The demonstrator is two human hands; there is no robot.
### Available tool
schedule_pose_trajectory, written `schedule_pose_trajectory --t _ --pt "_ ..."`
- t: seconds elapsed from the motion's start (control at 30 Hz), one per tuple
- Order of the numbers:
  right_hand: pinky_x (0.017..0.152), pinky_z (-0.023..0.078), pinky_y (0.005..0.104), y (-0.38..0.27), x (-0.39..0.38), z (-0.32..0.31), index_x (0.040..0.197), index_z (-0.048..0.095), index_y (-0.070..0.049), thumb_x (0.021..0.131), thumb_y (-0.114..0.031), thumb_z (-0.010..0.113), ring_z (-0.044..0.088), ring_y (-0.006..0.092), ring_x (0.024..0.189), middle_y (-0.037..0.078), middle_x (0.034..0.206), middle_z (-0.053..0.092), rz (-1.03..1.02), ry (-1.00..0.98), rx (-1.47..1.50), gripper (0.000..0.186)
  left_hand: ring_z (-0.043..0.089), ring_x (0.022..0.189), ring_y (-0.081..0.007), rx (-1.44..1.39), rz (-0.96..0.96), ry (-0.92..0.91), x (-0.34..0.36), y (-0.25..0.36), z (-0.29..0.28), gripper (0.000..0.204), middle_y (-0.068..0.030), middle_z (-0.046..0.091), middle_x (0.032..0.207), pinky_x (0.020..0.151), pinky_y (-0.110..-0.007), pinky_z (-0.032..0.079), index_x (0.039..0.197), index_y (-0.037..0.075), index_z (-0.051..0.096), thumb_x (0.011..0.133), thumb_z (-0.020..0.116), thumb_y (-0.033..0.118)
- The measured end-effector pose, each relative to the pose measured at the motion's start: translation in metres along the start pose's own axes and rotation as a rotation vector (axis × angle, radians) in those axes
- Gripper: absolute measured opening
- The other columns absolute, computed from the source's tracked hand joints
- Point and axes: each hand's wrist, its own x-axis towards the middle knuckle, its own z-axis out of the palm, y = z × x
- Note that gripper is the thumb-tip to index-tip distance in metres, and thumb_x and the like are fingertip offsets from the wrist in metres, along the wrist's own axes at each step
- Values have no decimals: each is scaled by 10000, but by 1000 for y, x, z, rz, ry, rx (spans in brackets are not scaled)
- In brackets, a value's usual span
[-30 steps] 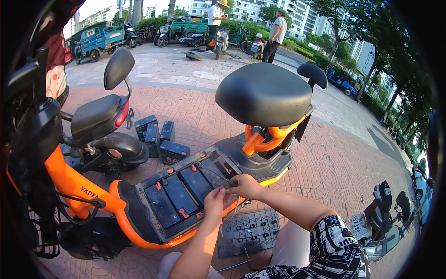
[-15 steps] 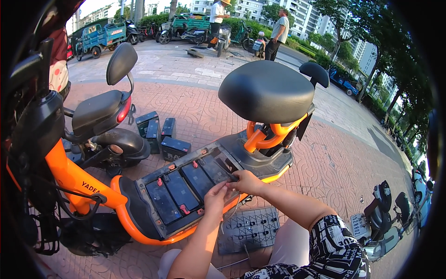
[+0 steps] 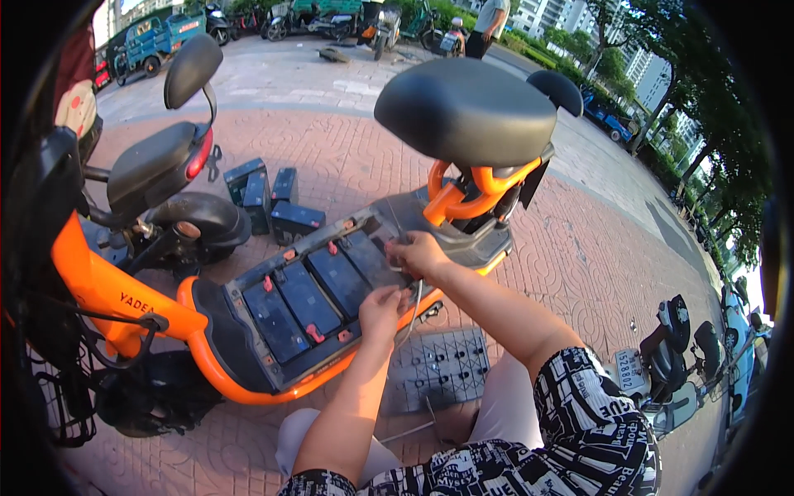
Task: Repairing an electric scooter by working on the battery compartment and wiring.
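Observation:
An orange electric scooter [image 3: 223, 380] has its floorboard compartment open, showing several dark batteries [image 3: 304, 299] with red terminal caps [image 3: 267, 283]. My right hand [image 3: 420, 258] is closed at the compartment's rear end, holding a grey cable [image 3: 417, 293] near a small reddish piece. My left hand [image 3: 382, 314] is closed at the compartment's near edge, below and left of the right one; whatever is between its fingertips is too small to make out. A black ribbed panel [image 3: 438, 368] lies on the paving beside my legs.
Several loose batteries [image 3: 294, 217] sit on the paving [image 3: 579, 248] behind the scooter. A second scooter [image 3: 145, 174] stands close on the left, more [image 3: 670, 364] on the right. A person [image 3: 486, 25] stands in the background among parked carts and bikes.
My right hand has moved up along the compartment, away from my left hand, with cable in it. The view has tilted down, so the scene sits higher in the picture.

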Motion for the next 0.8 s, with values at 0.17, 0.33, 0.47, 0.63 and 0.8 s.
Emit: schedule_pose_trajectory --t 0.17,0.33,0.47,0.63,0.8 --pt "395 341 243 -17 5 -4 906 615 -61 876 -206 735 476 77 483 -4 643 561 44 -87 -39 190 605 685 -113 423 45 -199 1 1 8 178 -66 675 831 625 -257 487 1033 -45 670 912 615 75" --pt "417 396 235 10 9 -5 958 651 -52 885 -179 716 477 64 508 -8 680 581 30 -78 -165 160 690 777 -244 624 78 -167 -11 -12 8 203 -154 713 859 713 -341 520 948 -2 716 824 675 153" --pt "498 500 239 21 -4 0 962 650 -26 890 -132 699 508 69 552 11 742 631 53 -111 -108 137 678 823 -224 682 74 -157 -21 -10 5 236 -138 715 886 778 -334 511 990 8 718 845 685 192" --pt "507 495 234 22 -5 2 974 655 -6 879 -111 705 534 74 594 32 791 666 23 -214 -258 151 685 802 -244 621 106 -60 -23 -13 4 220 -156 710 869 732 -351 516 955 -14 704 837 670 169" --pt "470 433 229 11 7 3 982 666 -10 864 -95 710 562 77 586 33 769 661 61 -381 -440 152 669 676 -169 376 107 44 -9 -30 3 199 -122 683 835 581 -285 526 1037 -65 598 924 608 98"
